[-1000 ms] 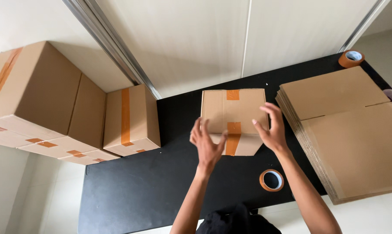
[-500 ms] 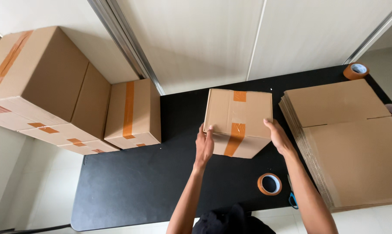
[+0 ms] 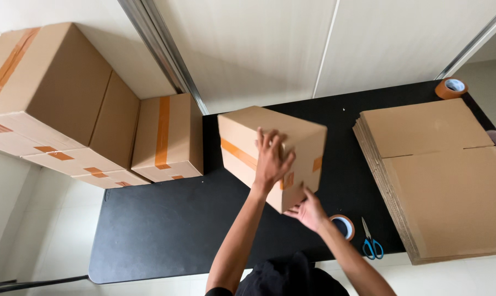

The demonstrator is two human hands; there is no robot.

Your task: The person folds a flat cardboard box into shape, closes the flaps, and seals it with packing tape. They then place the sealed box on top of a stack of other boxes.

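Note:
A small cardboard box (image 3: 242,140) sealed with orange tape is lifted off the black table (image 3: 165,230) and tilted, one corner pointing down toward me. My left hand (image 3: 270,159) lies flat on its near face with fingers spread. Under its lower corner, my right hand (image 3: 308,211) supports it from below. Both hands carry the box.
A taped box (image 3: 168,137) stands on the table's left end, with larger taped boxes (image 3: 56,98) stacked beside it. A pile of flattened cartons (image 3: 439,175) fills the right side. A tape roll (image 3: 343,226) and blue scissors (image 3: 371,244) lie near the front edge; another roll (image 3: 451,87) sits at the back right.
The box has been turned and tilted, swinging left and toward me. My left hand moved onto its near face and my right hand dropped beneath its lower corner.

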